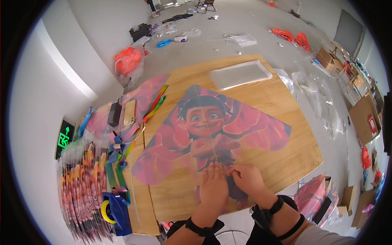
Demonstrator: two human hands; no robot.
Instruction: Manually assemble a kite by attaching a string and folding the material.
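Observation:
A kite (253, 126) printed with a cartoon child and red swirls lies flat on the wooden table, with a thin rod running down its middle. On its lower middle, my left hand (214, 185) rests palm down, fingers stretched out and nothing held. Beside it, my right hand (247, 179) is closed, its thumb and forefinger pinched at the rod line near my left fingertips. What lies in that pinch is too small to make out. Both wrists wear dark bands.
Clear plastic sleeves (241, 74) lie at the table's far edge. On the left are a phone (130, 112), a black box (114, 114), coloured ribbons (155, 108), a blue tape dispenser (118, 214) and a row of packed kites (83, 190). Cardboard boxes (364, 118) stand at right.

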